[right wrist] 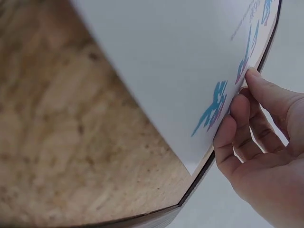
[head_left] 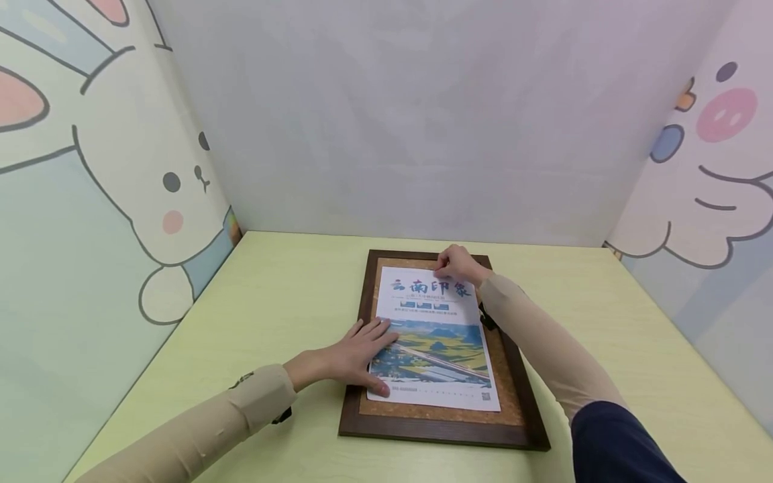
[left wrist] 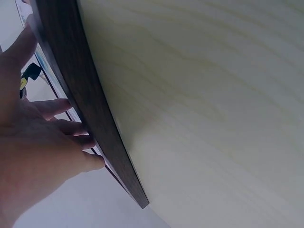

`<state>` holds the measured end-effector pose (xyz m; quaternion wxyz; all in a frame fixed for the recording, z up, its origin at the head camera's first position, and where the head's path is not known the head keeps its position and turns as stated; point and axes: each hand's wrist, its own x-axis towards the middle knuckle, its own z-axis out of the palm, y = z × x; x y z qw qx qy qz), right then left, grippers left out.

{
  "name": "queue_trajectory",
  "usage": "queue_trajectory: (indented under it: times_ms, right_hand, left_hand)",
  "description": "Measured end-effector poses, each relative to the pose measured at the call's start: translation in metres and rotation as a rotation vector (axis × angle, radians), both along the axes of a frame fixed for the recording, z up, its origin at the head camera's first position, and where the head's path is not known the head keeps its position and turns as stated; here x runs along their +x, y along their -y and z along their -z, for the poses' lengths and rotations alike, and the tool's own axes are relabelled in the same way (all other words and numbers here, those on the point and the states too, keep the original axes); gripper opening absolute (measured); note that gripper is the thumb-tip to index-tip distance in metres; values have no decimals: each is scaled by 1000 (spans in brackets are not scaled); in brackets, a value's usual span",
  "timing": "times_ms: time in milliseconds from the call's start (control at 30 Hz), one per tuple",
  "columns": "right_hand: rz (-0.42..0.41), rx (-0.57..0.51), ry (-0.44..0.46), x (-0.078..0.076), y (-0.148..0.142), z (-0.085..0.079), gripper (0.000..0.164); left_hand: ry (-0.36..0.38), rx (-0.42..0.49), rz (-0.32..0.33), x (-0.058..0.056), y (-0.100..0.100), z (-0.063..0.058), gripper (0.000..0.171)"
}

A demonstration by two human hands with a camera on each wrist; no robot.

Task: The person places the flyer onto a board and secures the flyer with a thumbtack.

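A printed poster [head_left: 431, 349] with large Chinese characters and a colourful landscape lies on a cork board [head_left: 506, 382] with a dark brown wooden frame [head_left: 441, 429]. My left hand [head_left: 356, 352] rests with spread fingers on the poster's lower left part. Past the frame's side, the left wrist view shows that hand [left wrist: 42, 137] from below. At the poster's top edge, the curled fingers of my right hand [head_left: 457, 265] pinch the paper. The right wrist view has thumb and fingertips of this hand [right wrist: 266, 152] close together at that edge; anything small between them is hidden.
The board lies on a pale yellow wood-grain table [head_left: 290, 288]. Behind it stands a plain light wall [head_left: 392, 134]. Side panels carry a cartoon rabbit [head_left: 145, 168] at left and a cartoon figure [head_left: 712, 168] at right.
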<state>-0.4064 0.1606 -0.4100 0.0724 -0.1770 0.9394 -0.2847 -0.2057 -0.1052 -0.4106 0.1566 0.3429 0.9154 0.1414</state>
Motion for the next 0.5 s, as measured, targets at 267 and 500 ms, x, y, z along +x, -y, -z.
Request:
queue_trajectory:
  times_ms: [267,500]
  right_hand:
    - [-14,18,72,-5,1,-5,9]
    - [11,40,139,-7,5,-11,10]
  left_hand:
    - [4,-20,-10,0,-1,1,97]
    - [0,-21,-16,-1,-1,1,97]
